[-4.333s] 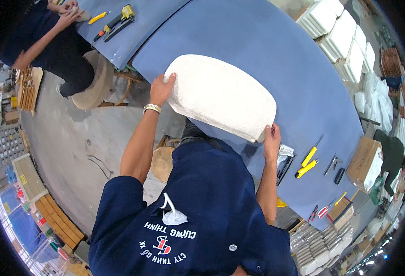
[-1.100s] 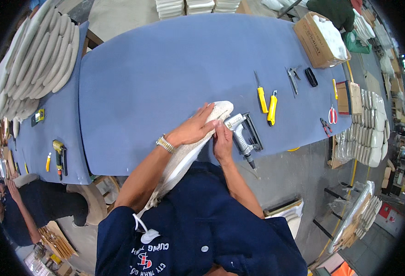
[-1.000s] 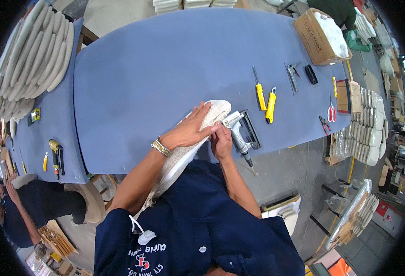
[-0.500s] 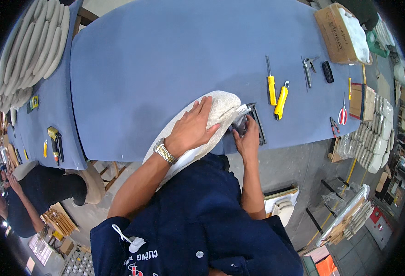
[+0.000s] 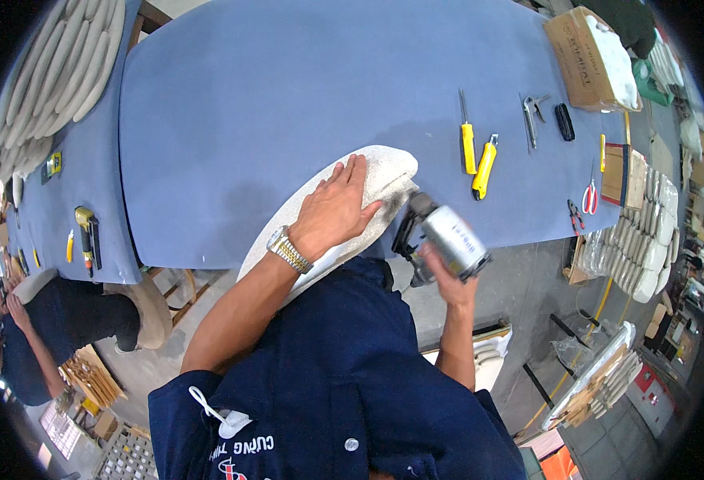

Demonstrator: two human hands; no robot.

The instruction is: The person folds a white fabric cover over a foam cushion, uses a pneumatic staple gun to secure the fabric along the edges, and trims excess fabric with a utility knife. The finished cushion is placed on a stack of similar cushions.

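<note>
A light beige upholstered pad (image 5: 390,166), long and rounded, lies at the near edge of the blue table, reaching back against my body. My left hand (image 5: 329,210) rests flat on top of it, fingers stretched out and a metal watch on the wrist. My right hand (image 5: 450,278) is wrapped round the handle of a staple gun (image 5: 457,240) with a silver body and black nose. The tool is tilted, its head close to the pad's right end. I cannot tell whether it touches the fabric. Motion blurs the gun and part of the hand.
To the right lie a yellow-handled screwdriver (image 5: 468,148), a yellow cutter (image 5: 485,168), an air blow gun (image 5: 532,120), red scissors (image 5: 590,196) and pliers (image 5: 576,216). A cardboard box (image 5: 580,68) stands far right. Stacked pads (image 5: 56,72) fill the far left. A co-worker (image 5: 72,316) is at left.
My right hand has lifted and turned the staple gun from beside the pad, so its silver body now shows. My left hand stays flat on the pad.
</note>
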